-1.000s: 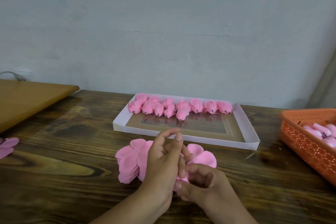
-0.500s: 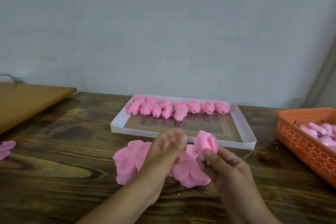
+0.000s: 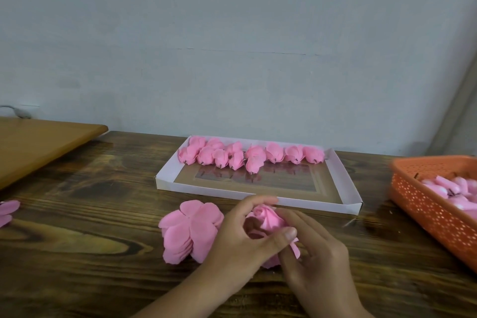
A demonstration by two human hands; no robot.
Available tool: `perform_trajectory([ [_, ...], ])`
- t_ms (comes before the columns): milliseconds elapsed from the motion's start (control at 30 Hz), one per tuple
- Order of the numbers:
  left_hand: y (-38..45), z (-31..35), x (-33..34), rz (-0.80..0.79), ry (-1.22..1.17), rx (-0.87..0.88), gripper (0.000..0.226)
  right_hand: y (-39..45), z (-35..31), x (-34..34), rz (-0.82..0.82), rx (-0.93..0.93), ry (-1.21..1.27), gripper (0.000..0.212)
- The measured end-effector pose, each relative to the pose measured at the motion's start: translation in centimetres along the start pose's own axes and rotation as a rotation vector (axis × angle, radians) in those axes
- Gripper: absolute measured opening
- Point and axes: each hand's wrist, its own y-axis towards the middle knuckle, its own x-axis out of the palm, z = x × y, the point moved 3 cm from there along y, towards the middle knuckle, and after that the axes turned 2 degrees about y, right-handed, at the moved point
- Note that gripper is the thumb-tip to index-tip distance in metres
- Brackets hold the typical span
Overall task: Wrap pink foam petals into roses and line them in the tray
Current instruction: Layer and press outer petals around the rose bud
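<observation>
Bud got lifted off the table a second ago; now both hands, left hand point(image 3: 240, 237) and right hand point(image 3: 315, 245), grip pinching the half-wrapped rose point(image 3: 265, 219), nearly ready for the tray point(image 3: 343, 178).

One tray point(image 3: 346, 183) — about eleven roses point(image 3: 254, 156) — and one orange basket point(image 3: 423, 204).

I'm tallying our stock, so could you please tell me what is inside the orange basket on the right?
The orange basket holds pale pink foam pieces, some with dark stubs. Its near wall and the picture's edge hide the rest, so no count is possible.
</observation>
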Motion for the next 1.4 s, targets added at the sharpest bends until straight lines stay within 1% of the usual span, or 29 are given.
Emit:
perform_trajectory([
  [67,0.1,0.2,0.0,0.026,0.017,0.040,0.035,0.0,0.1,-0.1,0.009,-0.005,-0.014,0.031],
  [133,0.2,0.3,-0.1,0.041,0.020,0.067,0.027,0.2,0.3,-0.2,-0.008,0.008,0.008,0.034],
  [233,0.4,0.3,-0.3,0.056,0.051,0.099,0.023,0.6,0.6,-0.4,-0.113,0.065,0.087,0.046],
  [300,0.6,0.2,-0.5,0.065,0.026,0.094,0.018,1.0,0.8,-0.7,-0.187,0.129,0.138,0.054],
  [333,0.7,0.2,-0.7,0.064,0.009,0.084,0.017,1.2,0.9,-0.9,-0.214,0.163,0.174,0.055],
  [400,0.8,0.1,-0.9,0.060,0.000,0.064,0.018,1.4,1.0,-1.1,-0.266,0.241,0.312,0.052],
  [467,0.8,0.0,-0.9,0.052,0.003,0.042,0.019,1.6,1.0,-1.0,-0.314,0.324,0.470,0.037],
  [500,0.8,0.0,-0.9,0.047,0.000,0.029,0.018,1.7,1.0,-0.9,-0.329,0.361,0.508,0.031],
  [600,0.8,-0.3,-0.8,0.049,-0.009,-0.010,0.015,1.8,1.5,-0.9,-0.328,0.414,0.487,0.027],
  [667,0.9,-0.3,-0.9,0.046,-0.025,-0.010,0.016,1.8,1.8,-1.1,-0.320,0.421,0.429,0.031],
  [800,0.9,-0.2,-1.0,0.022,0.000,0.019,0.026,1.9,1.7,-1.5,-0.319,0.358,0.294,0.046],
  [900,0.8,-0.4,-0.9,0.014,0.019,0.012,0.032,1.8,1.5,-1.4,-0.355,0.317,0.197,0.046],
  [967,0.9,-0.4,-0.9,0.012,0.027,-0.002,0.032,1.7,1.5,-1.3,-0.366,0.328,0.170,0.041],
  [1033,1.0,-0.4,-0.9,-0.012,0.049,0.005,0.026,1.7,1.7,-1.2,-0.328,0.374,0.218,0.037],
  [1133,1.0,-0.3,-0.8,-0.028,0.105,0.023,0.017,1.7,2.0,-1.3,-0.272,0.481,0.379,0.030],
  [1233,1.0,-0.3,-0.8,-0.015,0.129,-0.001,0.026,1.8,1.9,-1.2,-0.291,0.540,0.520,0.022],
  [1333,1.0,-0.2,-1.0,-0.013,0.107,-0.023,0.017,1.9,1.7,-1.2,-0.312,0.558,0.556,0.020],
  [1400,1.1,-0.3,-1.2,0.002,0.103,-0.042,0.022,1.8,1.7,-1.2,-0.319,0.567,0.527,0.021],
])
